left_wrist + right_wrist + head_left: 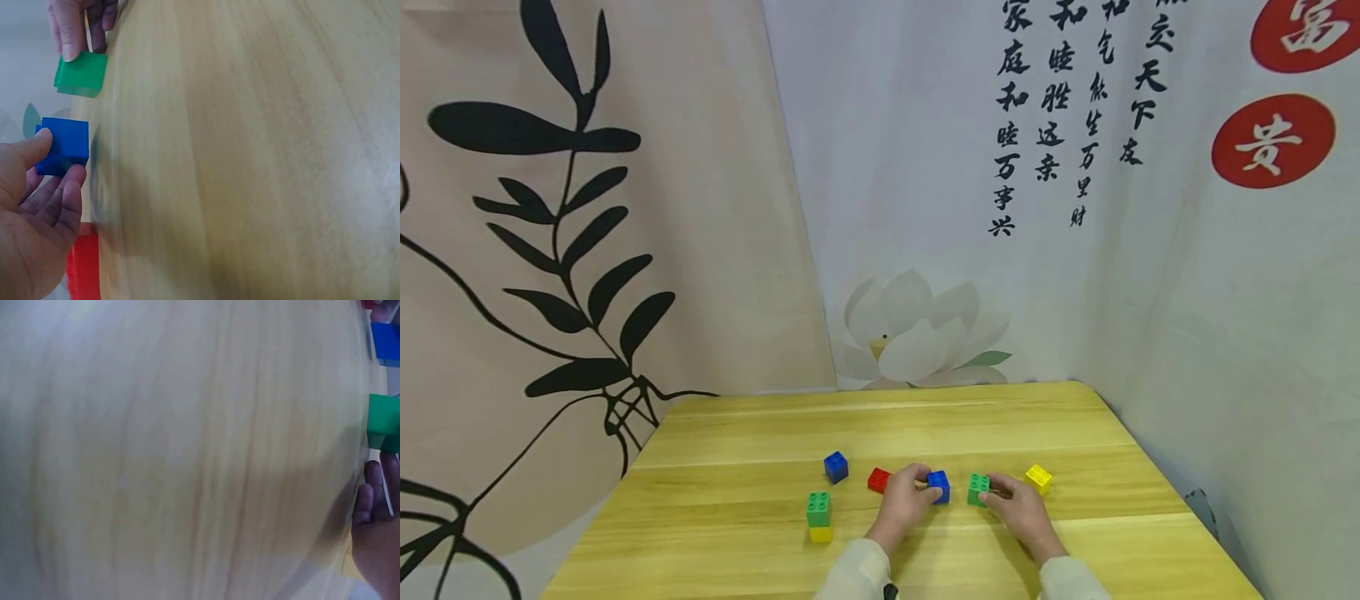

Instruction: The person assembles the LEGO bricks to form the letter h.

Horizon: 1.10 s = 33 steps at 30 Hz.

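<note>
Between thumb and fingers my left hand [907, 503] pinches a blue toy building block [937, 487], whose studs show on top. Facing it across a small gap, a green studded block [977, 489] is pinched by my right hand [1021, 510]. In the left wrist view the blue block [65, 145] and the green block [82, 74] are apart, with the left thumb pressed on the blue one. A red block [878, 480] lies just left of my left hand, partly hidden by it. Beyond my right hand sits a yellow block [1038, 479].
On the left of the wooden table [737, 467] a green block [818, 508] sits on top of a yellow block [821, 534]. Another blue block [836, 467] stands behind them. A printed curtain [910, 208] hangs behind the table.
</note>
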Available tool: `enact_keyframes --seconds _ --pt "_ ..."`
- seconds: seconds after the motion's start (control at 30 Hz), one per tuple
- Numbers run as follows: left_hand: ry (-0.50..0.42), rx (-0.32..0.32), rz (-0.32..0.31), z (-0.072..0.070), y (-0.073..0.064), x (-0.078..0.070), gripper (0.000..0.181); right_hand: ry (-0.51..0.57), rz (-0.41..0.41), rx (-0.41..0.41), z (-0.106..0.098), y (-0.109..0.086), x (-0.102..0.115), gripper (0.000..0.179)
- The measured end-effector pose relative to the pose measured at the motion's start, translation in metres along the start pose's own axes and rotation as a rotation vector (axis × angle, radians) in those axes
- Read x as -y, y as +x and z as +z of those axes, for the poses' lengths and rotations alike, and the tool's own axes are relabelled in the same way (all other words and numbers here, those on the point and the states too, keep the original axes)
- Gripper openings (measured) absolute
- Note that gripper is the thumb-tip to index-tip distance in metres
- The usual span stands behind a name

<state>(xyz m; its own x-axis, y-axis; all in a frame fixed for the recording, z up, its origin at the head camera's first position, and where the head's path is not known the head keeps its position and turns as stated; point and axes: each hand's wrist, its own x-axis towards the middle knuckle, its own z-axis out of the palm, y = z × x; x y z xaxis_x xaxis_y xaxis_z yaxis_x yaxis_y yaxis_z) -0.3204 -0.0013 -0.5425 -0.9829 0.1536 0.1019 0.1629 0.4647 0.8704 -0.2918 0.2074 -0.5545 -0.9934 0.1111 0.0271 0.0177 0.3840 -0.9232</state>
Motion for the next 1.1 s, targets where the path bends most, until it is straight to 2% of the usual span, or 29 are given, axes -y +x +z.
enact_keyframes --seconds 0.33,0.43,0.6,0.83,1.1 --pt "-0.059 0.017 0.011 -0.020 0.001 -0.008 0.032 -0.039 0.002 0.057 0.000 -0.001 0.003 0.049" --pt "-0.086 0.038 -0.009 -0.026 0.001 -0.009 0.032 -0.045 0.010 0.079 0.000 -0.002 0.004 0.049" --pt "-0.117 0.086 0.006 -0.033 0.002 -0.010 0.038 -0.030 0.015 0.121 0.001 -0.004 0.004 0.048" --pt "-0.095 0.147 0.023 -0.035 0.004 -0.012 0.043 -0.035 0.015 0.164 0.002 -0.006 0.005 0.047" --pt "-0.105 0.205 0.049 -0.029 0.007 -0.018 0.039 -0.034 0.010 0.192 0.001 -0.006 0.004 0.048"
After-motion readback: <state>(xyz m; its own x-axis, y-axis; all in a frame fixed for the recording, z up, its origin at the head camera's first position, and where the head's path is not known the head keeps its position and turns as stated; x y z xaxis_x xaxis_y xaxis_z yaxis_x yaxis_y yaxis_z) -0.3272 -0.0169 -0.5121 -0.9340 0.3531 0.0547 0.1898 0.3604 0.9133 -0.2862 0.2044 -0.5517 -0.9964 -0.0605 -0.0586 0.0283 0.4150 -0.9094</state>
